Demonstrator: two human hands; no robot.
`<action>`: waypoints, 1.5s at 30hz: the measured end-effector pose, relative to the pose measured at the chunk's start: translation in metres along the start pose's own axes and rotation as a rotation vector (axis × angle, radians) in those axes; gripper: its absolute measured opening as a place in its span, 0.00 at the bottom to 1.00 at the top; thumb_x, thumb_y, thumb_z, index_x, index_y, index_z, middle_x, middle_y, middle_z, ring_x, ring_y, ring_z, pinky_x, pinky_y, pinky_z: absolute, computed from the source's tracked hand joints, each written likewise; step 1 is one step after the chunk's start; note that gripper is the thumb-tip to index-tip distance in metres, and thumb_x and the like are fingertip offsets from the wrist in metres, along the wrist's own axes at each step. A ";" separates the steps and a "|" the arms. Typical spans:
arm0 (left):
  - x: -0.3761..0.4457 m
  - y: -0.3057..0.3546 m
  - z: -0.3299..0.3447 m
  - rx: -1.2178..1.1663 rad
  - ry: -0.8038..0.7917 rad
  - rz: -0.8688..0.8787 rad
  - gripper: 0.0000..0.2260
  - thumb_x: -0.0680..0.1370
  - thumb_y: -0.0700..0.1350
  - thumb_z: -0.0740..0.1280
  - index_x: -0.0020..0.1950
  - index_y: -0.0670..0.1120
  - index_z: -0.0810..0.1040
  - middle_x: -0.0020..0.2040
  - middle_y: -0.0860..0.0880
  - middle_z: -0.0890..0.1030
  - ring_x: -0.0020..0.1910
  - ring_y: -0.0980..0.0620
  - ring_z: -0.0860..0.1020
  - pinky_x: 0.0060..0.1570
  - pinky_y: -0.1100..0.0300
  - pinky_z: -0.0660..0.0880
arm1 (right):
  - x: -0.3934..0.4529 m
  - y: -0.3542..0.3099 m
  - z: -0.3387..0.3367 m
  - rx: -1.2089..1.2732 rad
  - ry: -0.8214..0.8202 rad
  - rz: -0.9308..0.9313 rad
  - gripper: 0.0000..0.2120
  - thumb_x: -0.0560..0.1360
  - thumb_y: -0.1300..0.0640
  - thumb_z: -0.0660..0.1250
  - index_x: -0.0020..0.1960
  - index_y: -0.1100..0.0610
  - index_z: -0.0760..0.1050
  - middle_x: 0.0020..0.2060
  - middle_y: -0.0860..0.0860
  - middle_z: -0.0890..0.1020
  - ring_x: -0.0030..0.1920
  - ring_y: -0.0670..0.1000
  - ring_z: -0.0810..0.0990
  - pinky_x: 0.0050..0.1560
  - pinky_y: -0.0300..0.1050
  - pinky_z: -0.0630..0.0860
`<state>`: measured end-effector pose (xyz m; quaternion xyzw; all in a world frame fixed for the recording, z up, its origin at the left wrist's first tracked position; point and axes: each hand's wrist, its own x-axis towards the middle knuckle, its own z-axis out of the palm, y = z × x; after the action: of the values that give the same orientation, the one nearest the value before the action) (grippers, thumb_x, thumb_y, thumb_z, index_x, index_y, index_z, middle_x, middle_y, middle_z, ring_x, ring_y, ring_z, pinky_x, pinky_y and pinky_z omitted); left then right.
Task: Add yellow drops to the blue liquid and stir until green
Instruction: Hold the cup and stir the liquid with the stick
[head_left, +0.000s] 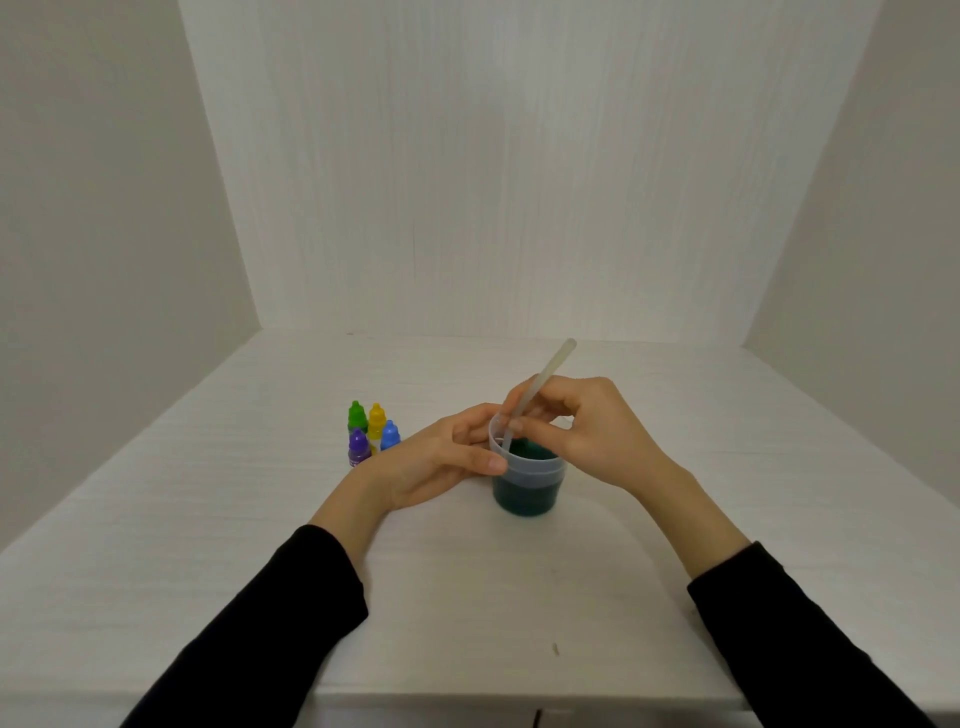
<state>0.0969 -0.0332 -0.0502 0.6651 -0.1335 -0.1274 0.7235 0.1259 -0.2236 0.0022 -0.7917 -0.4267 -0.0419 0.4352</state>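
Observation:
A clear plastic cup (527, 491) stands on the white table (467, 597) and holds dark teal-green liquid (530, 453). My left hand (441, 465) grips the cup's left rim, thumb on the near side and fingers behind. A translucent stirring stick (540, 382) leans up to the right, its lower end in the liquid. My right hand (597, 434) pinches the stick just above the rim. The yellow dropper bottle (376, 420) stands capped in a small cluster to the left of the cup.
Green (357, 415), blue (390, 435) and purple (358, 448) dropper bottles stand with the yellow one. White walls close in the table at the back and both sides. The table's front edge runs near the bottom of the view.

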 end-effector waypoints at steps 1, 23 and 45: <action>0.000 0.000 0.000 -0.005 -0.004 0.002 0.29 0.71 0.35 0.67 0.71 0.48 0.69 0.72 0.44 0.71 0.70 0.47 0.71 0.65 0.54 0.71 | 0.001 0.001 0.001 -0.017 0.004 0.004 0.07 0.73 0.59 0.70 0.47 0.48 0.80 0.41 0.43 0.84 0.42 0.40 0.82 0.48 0.32 0.76; 0.000 -0.001 -0.002 0.001 -0.004 0.002 0.27 0.71 0.34 0.67 0.69 0.47 0.71 0.66 0.48 0.77 0.65 0.50 0.75 0.63 0.55 0.72 | -0.003 -0.004 -0.008 -0.021 -0.012 -0.004 0.09 0.69 0.63 0.71 0.38 0.48 0.79 0.35 0.47 0.83 0.36 0.46 0.81 0.45 0.43 0.79; 0.003 -0.004 -0.004 -0.026 -0.007 -0.020 0.32 0.67 0.40 0.73 0.71 0.47 0.70 0.67 0.46 0.77 0.66 0.49 0.75 0.60 0.58 0.73 | 0.001 0.002 -0.012 -0.334 0.052 -0.008 0.05 0.74 0.59 0.66 0.47 0.51 0.79 0.40 0.48 0.83 0.41 0.48 0.80 0.45 0.48 0.79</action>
<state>0.1012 -0.0308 -0.0541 0.6567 -0.1275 -0.1388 0.7302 0.1322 -0.2324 0.0088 -0.8498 -0.4056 -0.1347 0.3084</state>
